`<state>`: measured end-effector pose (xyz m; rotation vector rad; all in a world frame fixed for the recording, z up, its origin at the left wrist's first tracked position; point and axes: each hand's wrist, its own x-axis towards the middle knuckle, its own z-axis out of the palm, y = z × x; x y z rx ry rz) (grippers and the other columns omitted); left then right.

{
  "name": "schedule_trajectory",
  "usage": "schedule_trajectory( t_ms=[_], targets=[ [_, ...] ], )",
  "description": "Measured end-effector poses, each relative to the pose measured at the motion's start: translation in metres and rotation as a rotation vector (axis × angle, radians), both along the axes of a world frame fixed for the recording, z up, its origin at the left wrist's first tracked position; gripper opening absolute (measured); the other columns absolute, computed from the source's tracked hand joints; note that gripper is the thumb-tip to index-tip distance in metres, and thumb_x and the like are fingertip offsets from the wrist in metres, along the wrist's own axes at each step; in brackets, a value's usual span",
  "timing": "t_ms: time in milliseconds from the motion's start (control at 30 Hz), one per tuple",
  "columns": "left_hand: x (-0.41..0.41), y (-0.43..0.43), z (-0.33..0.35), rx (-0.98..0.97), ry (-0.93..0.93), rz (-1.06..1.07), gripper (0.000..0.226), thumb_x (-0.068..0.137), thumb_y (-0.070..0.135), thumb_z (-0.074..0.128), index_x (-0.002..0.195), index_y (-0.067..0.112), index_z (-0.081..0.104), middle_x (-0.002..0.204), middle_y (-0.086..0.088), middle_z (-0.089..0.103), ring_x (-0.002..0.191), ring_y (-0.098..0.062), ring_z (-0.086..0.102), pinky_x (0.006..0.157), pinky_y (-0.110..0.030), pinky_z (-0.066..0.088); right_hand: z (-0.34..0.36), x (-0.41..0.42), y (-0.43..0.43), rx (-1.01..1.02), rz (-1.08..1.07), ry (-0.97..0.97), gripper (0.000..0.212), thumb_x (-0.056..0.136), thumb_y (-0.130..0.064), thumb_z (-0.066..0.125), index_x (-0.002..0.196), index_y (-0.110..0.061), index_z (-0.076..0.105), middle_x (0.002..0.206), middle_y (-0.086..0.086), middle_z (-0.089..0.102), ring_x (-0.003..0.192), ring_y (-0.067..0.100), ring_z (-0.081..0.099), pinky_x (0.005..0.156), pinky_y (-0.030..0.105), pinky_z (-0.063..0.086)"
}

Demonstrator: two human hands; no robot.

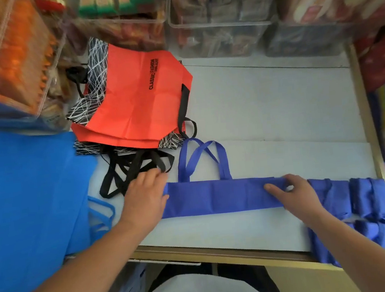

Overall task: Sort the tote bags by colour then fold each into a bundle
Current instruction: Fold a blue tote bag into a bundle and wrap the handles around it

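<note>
Royal-blue tote bag (223,197): non-woven fabric, matte, folded into a long flat strip, lying crosswise on the white tabletop (266,114). Long edges are straight, with a faint crease mid-length. Its two loop handles (200,159) stick out from the far edge, crossed, flat on the top.

Left hand (144,196): palm down, fingers straight and spread, at the strip's left end. The thumb touches that end and the fingertips reach onto the tangle of black webbing handles (132,168) just beyond the strip's left end. It holds nothing.

Right hand (294,194): on the strip's right end, thumb flat along the fabric, fingers curled over the far edge, gripping the fold.

Right of the strip, touching or nearly touching: folded royal-blue bundles (363,199), lumpy and squarish, overhanging the wooden front edge (222,254).

Beyond the strip's left end: a red tote bag (134,99), crisp with grid creases and printed "CLASSIC FASHION", lying on black bags with a white scribble pattern (83,107).

Left of the strip: a stack of light-blue tote bags (24,187), broad, flat and smooth, draping off the front edge.

Open room: bare tabletop beyond the strip's right half, up to the clear plastic bins (217,33), plus a narrow band between the strip and the front edge.
</note>
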<state>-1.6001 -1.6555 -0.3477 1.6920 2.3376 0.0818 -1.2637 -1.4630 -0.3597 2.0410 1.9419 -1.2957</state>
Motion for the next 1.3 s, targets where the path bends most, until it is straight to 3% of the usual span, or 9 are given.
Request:
schedule_trajectory(
  t_ms=[200, 400, 567, 667, 767, 867, 1033, 1133, 1300],
  targets=[
    [0.029, -0.028, -0.024, -0.368, 0.093, -0.126, 0.059, 0.07, 0.019, 0.083, 0.127, 0.016, 0.069, 0.148, -0.01, 0.055, 0.137, -0.035, 0.051, 0.11, -0.054, 0.044, -0.026, -0.026, -0.009, 0.145, -0.043, -0.177, 0.058, 0.083, -0.058, 0.07, 0.121, -0.017, 0.053, 0.11, 0.005, 0.058, 0.099, 0.029, 0.06, 0.081, 0.042, 0.054],
    [0.03, -0.043, -0.023, -0.396, -0.062, -0.062, 0.062, 0.106, 0.032, 0.037, 0.163, 0.031, 0.011, 0.172, 0.005, -0.01, 0.158, -0.022, -0.011, 0.126, -0.048, 0.002, -0.017, -0.044, -0.012, 0.062, -0.261, -0.089, 0.048, 0.084, -0.058, 0.067, 0.113, -0.025, 0.046, 0.096, 0.006, 0.059, 0.078, 0.028, 0.062, 0.059, 0.033, 0.049],
    [0.036, -0.041, -0.014, -0.214, -0.253, 0.019, 0.04, 0.098, 0.018, 0.057, 0.138, 0.025, 0.058, 0.167, 0.009, 0.026, 0.154, -0.01, 0.023, 0.116, -0.031, 0.038, -0.005, -0.05, 0.043, -0.006, -0.723, 0.27, 0.034, 0.081, -0.024, 0.083, 0.105, -0.015, 0.06, 0.092, 0.002, 0.061, 0.084, 0.028, 0.059, 0.059, 0.027, 0.044],
    [0.052, -0.046, -0.019, -0.172, -0.161, -0.146, 0.029, 0.084, 0.022, 0.072, 0.112, 0.025, 0.074, 0.142, -0.001, 0.063, 0.136, -0.019, 0.055, 0.106, -0.039, 0.052, 0.004, -0.061, 0.072, 0.175, -0.51, 0.244, 0.031, 0.084, -0.026, 0.08, 0.108, -0.014, 0.062, 0.117, 0.004, 0.057, 0.107, 0.028, 0.062, 0.079, 0.034, 0.05],
    [0.069, -0.044, -0.026, -0.245, -0.097, -0.174, 0.05, 0.091, 0.046, 0.045, 0.126, 0.021, 0.071, 0.145, -0.008, 0.059, 0.138, -0.028, 0.053, 0.114, -0.041, 0.037, 0.003, -0.075, 0.055, 0.482, -0.044, 0.104, 0.047, 0.093, -0.034, 0.069, 0.135, -0.016, 0.058, 0.155, 0.01, 0.035, 0.143, 0.028, 0.036, 0.11, 0.036, 0.039],
    [0.088, -0.03, -0.029, -0.316, -0.068, -0.191, 0.069, 0.084, 0.061, 0.048, 0.137, 0.02, 0.063, 0.152, -0.011, 0.053, 0.141, -0.031, 0.049, 0.112, -0.042, 0.045, -0.006, -0.086, 0.001, 0.663, 0.29, 0.089, 0.061, 0.098, -0.034, 0.063, 0.152, -0.016, 0.044, 0.168, 0.011, 0.02, 0.154, 0.031, 0.02, 0.12, 0.041, 0.029],
    [0.116, -0.015, -0.03, -0.296, -0.105, -0.13, 0.081, 0.072, 0.052, 0.078, 0.142, 0.018, 0.058, 0.153, -0.015, 0.05, 0.143, -0.035, 0.045, 0.108, -0.044, 0.05, -0.037, -0.09, -0.06, 0.341, 0.584, 0.059, 0.064, 0.1, -0.058, 0.038, 0.153, -0.023, 0.046, 0.17, -0.001, 0.016, 0.158, 0.021, 0.011, 0.123, 0.044, 0.029],
    [0.123, -0.012, -0.033, -0.313, -0.031, -0.133, 0.076, 0.093, 0.04, 0.063, 0.158, 0.017, 0.032, 0.168, -0.016, 0.022, 0.154, -0.036, 0.022, 0.12, -0.046, 0.033, -0.045, -0.08, -0.057, 0.351, 0.681, 0.027, 0.055, 0.103, -0.052, 0.045, 0.154, -0.03, 0.043, 0.169, -0.007, 0.015, 0.158, 0.016, 0.007, 0.127, 0.039, 0.019],
    [0.107, -0.016, -0.029, -0.098, -0.137, -0.266, 0.068, 0.056, 0.015, 0.086, 0.121, 0.016, 0.067, 0.117, -0.003, 0.071, 0.103, -0.026, 0.066, 0.077, -0.033, 0.056, -0.041, -0.078, -0.052, 0.307, 0.677, 0.025, 0.07, 0.094, -0.066, 0.019, 0.145, -0.034, 0.055, 0.166, -0.012, 0.028, 0.156, 0.01, 0.016, 0.126, 0.039, 0.019]
  ],
)
